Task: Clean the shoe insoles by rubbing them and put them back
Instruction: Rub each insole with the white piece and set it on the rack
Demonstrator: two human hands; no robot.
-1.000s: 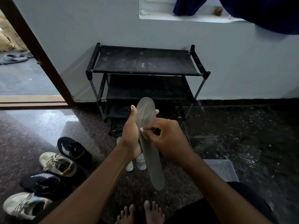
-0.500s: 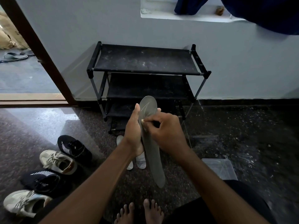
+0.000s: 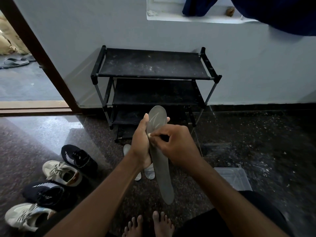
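Gripping insole (image 3: pixel 164 182): left hand (image 3: pixel 140 147), right hand (image 3: pixel 177 147).

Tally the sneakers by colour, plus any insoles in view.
Black sneakers: 2
Beige sneakers: 2
Grey insole, held in left hand: 1
Pale insoles on floor: 2
Total: 7

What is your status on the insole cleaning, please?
Left hand grips grey insole, toe up. Right hand: thumb pressed on its face, fingers curled. Two pale insoles on floor below, four shoes waiting left. Nothing in the way.
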